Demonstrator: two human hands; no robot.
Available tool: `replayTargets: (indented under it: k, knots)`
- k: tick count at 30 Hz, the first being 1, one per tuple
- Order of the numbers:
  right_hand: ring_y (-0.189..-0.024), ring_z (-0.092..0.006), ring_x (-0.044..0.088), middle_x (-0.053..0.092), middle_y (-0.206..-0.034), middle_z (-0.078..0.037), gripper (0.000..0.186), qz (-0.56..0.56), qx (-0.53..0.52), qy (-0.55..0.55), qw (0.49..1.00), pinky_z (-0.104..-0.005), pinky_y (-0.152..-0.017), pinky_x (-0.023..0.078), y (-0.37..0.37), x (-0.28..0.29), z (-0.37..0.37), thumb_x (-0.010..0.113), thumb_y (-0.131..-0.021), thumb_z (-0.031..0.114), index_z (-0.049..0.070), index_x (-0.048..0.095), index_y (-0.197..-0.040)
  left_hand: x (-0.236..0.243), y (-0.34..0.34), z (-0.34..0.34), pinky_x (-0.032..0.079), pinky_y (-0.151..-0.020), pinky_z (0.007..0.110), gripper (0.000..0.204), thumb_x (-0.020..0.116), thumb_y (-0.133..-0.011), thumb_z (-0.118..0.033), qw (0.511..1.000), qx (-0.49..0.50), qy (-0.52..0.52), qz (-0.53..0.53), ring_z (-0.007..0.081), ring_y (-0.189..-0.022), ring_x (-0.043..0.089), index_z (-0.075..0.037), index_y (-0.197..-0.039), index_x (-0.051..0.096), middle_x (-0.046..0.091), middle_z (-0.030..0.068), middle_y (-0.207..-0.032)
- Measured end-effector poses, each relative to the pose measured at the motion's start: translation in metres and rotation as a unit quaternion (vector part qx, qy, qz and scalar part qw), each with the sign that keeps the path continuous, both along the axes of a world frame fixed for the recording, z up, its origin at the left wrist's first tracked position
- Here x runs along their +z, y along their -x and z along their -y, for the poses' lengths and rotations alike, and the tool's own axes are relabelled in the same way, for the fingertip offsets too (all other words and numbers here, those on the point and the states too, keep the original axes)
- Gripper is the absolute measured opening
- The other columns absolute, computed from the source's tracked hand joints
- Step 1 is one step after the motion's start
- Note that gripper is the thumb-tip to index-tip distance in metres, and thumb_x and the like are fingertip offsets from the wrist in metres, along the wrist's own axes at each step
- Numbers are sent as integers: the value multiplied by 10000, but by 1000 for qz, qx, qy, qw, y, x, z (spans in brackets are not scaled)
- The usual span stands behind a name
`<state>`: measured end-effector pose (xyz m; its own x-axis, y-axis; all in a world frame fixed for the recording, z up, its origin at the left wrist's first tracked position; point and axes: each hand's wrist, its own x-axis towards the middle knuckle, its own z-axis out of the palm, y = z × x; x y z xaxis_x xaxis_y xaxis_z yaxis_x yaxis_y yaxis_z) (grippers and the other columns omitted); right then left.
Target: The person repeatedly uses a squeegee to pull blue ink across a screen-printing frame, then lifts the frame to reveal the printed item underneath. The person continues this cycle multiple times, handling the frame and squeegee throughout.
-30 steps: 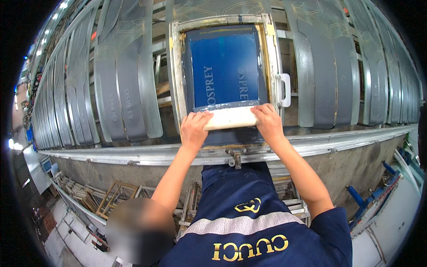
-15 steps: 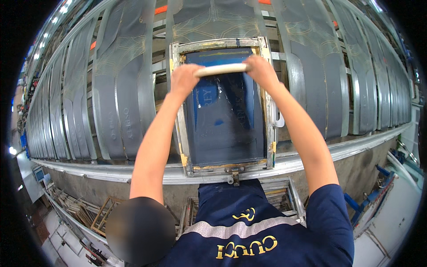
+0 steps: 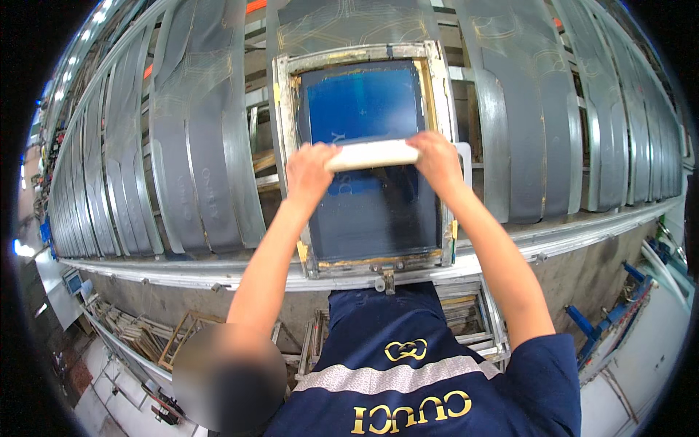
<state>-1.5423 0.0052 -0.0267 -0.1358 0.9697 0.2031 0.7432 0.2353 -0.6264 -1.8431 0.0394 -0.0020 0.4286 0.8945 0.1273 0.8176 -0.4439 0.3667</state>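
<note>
A pale, long-handled squeegee point(image 3: 373, 155) lies crosswise over a screen printing frame point(image 3: 285, 109). My left hand point(image 3: 311, 172) is closed round its left end, and my right hand point(image 3: 439, 162) grips the right end. Blue mesh point(image 3: 360, 102) shows bright on the far side of the squeegee; the near part point(image 3: 378, 226) looks dark, with faint lettering. The squeegee's lower edge is hidden from me. Beneath the frame is a long grey panel point(image 3: 349, 22), whose far part sticks out past the frame. A metal clamp point(image 3: 388, 280) sits at the frame's near edge.
More grey panels point(image 3: 204, 153) lie side by side on metal racks to the left and right. A metal rail point(image 3: 189, 274) runs along the near edge. Several stacked frames point(image 3: 466, 313) stand below it, with wooden frames point(image 3: 186, 335) at lower left and blue brackets point(image 3: 582, 320) at lower right.
Both hands have drawn the squeegee toward me, from the far end to about the middle of the frame. The mesh behind it now shows brighter blue.
</note>
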Motion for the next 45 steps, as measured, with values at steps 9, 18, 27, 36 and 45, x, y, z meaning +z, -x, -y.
replayTargets:
  k: [9, 18, 27, 36, 45]
  knots:
    - [-1034, -313, 650, 677, -1001, -108, 337, 8, 15, 49, 999, -398, -867, 566, 34, 36, 174, 656, -675, -101, 32, 710, -980, 16, 22, 189, 473, -770, 365, 433, 685, -712, 55, 999, 24, 27, 23, 189, -968, 676, -170, -1070, 778, 748, -34, -1048]
    - [-1058, -326, 645, 682, -1085, -128, 283, 57, -3, -47, 997, -422, -942, 539, 10, 25, -21, 637, -766, -51, 56, 743, -1006, -1, 5, -8, 554, -879, 379, 405, 666, -720, 60, 996, 15, -61, 56, 244, -971, 706, -166, -1035, 780, 768, 22, -1045]
    - [-1017, -345, 665, 711, -1042, -124, 249, 117, -1, 49, 992, -433, -922, 534, -14, 18, -190, 817, -755, 132, 105, 784, -1000, 9, -16, -184, 555, -877, 408, 292, 755, -804, -191, 997, 51, 63, -2, 303, -984, 706, -252, -1086, 801, 761, 51, -1063]
    - [-990, -332, 669, 695, -1013, -121, 241, 106, -19, -1, 994, -426, -907, 548, -13, -5, -119, 727, -750, 25, 121, 781, -964, -6, -14, -121, 542, -834, 422, 296, 762, -753, -94, 999, 16, 27, -8, 279, -917, 680, -223, -1016, 807, 745, 26, -953]
    - [-1014, -330, 642, 681, -995, -114, 346, 26, -14, 52, 998, -415, -886, 546, 23, 31, 133, 646, -707, -104, 53, 741, -1000, 13, 14, 138, 493, -777, 373, 360, 704, -720, 30, 998, 19, 55, 16, 223, -908, 667, -155, -1017, 792, 762, 8, -987]
